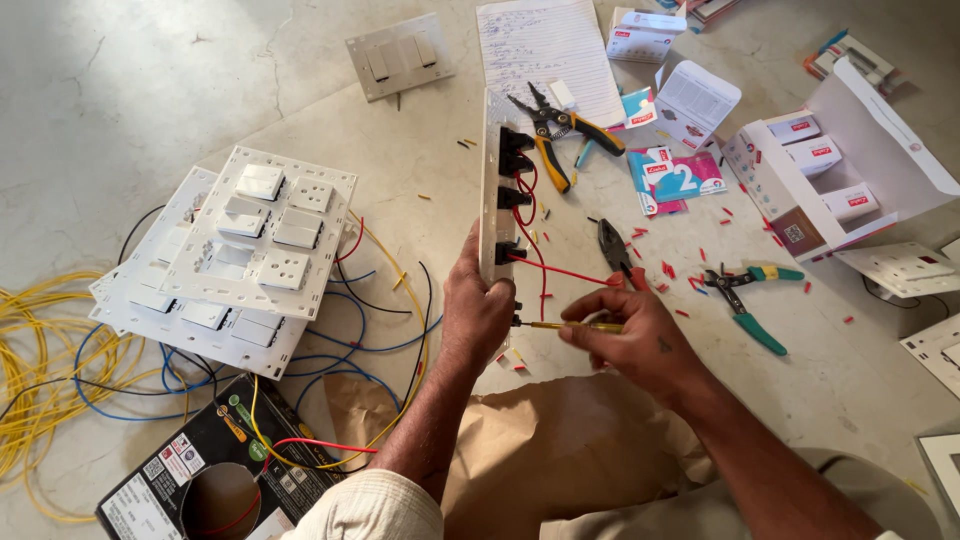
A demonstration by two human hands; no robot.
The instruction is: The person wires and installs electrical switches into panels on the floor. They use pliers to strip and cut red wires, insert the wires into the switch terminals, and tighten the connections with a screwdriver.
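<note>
Our right hand [630, 335] pinches a slim yellow-handled screwdriver [565, 326], its tip pointing left into the edge of the white switch plate [487, 190] that our left hand [478, 305] grips upright on its edge, fingers wrapped round the near end. The plate stands on the marble floor [150, 80], black switch backs facing right, with red wires [545, 268] looping between them. Balanced like that, we judge the plate could tip if the left grip loosens, and a sideways push could make the screwdriver tip skip off the screw and jab the left fingers just beside it. One red wire runs right toward the pliers [612, 248]; a tug there might pull it out of its terminal. Farther out lie black-and-yellow pliers [555, 135] beyond the plate, a green wire stripper [745, 300] to the right among red insulation scraps, and a stack of switch plates [250, 250] to the left.
</note>
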